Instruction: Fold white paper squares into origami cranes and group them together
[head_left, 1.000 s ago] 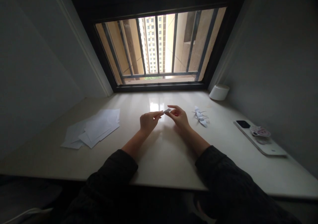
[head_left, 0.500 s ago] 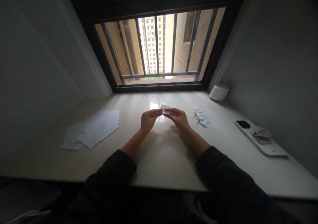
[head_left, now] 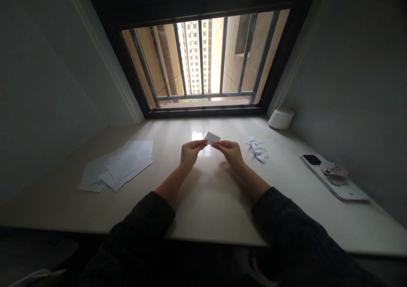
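From the head camera, pinching a small piece of white paper (head_left: 213, 137) between two bare hands, centred over a pale counter (head_left: 210, 210) and facing a barred window (head_left: 206, 62). Gripping the paper's near left edge with the left hand (head_left: 190, 152), closing thumb and fingertips on it without a visible gap. Gripping the near right edge with the right hand (head_left: 231, 152), likewise pressing thumb against fingers, bringing both sets of fingertips close together. Showing a flat face and a far corner of paper beyond the fingers; leaving unclear any contact between paper and counter. Wearing dark sleeves (head_left: 280, 215), baring wrists and lower forearms. Sharing the counter with overlapping white sheets (head_left: 127, 162), lying well to the left, and with folded paper cranes (head_left: 257, 150), sitting near the right hand. Farther right, sharing it with a white phone (head_left: 333, 189), bearing a pinkish ornament (head_left: 333, 168), and a rounded white object (head_left: 280, 119), standing near the window's right corner.
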The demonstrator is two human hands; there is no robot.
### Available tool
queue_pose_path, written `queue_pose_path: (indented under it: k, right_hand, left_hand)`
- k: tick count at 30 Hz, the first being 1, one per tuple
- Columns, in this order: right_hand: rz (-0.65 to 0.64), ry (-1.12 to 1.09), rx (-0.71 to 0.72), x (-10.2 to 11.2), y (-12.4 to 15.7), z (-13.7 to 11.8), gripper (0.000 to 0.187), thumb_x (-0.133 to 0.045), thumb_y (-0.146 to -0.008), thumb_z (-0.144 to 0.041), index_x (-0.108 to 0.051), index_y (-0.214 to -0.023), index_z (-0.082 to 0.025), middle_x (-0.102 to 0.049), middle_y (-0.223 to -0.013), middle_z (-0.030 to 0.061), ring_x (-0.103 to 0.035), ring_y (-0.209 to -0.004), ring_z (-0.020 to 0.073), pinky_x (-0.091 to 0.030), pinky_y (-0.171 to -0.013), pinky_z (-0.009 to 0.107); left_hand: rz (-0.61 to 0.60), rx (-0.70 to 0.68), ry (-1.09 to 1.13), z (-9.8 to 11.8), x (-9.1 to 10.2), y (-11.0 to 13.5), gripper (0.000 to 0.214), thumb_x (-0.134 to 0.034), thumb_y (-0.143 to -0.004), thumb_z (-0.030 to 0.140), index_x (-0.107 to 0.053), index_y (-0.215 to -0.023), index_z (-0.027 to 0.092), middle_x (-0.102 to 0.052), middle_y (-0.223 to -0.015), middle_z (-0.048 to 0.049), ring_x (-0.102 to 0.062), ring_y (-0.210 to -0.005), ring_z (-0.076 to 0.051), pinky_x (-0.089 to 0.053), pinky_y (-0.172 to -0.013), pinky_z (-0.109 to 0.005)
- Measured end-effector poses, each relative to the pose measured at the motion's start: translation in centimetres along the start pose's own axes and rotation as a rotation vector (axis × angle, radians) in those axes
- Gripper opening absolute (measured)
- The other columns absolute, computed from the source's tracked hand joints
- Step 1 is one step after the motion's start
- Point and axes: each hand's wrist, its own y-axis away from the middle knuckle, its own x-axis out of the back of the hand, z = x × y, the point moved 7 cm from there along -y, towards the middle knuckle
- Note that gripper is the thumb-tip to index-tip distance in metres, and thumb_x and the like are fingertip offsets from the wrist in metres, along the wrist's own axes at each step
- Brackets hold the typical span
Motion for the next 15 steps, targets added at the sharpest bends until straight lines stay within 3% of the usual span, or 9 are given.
queue_pose_path:
  k: [9,15]
  right_hand:
    - [0.092,-0.039,-0.044,0.08,0.27,0.31,0.023,-0.078,-0.059,-0.038,-0.075,-0.074,-0.021,-0.074,-0.078,0.0056,-0.069,-0.083,0.0235,-0.052,-0.084,0.039]
    - [0.077,-0.025,-0.063,0.04,0.35,0.23,0.026,-0.079,-0.058,-0.039,-0.075,-0.075,-0.021,-0.074,-0.079,0.006,-0.069,-0.082,0.0236,-0.052,-0.084,0.039]
  left_hand:
    - [0.034,0.022,0.033,-0.53,-0.09,0.13,0.026,-0.077,-0.061,0.029,-0.075,-0.085,0.018,-0.073,-0.086,-0.0083,-0.066,-0.082,-0.02,-0.05,-0.081,-0.036]
    - [0.02,0.09,0.105,-1.07,-0.32,0.31,0.029,-0.077,-0.062,0.028,-0.074,-0.089,0.016,-0.073,-0.085,-0.0086,-0.067,-0.083,-0.02,-0.05,-0.083,-0.036]
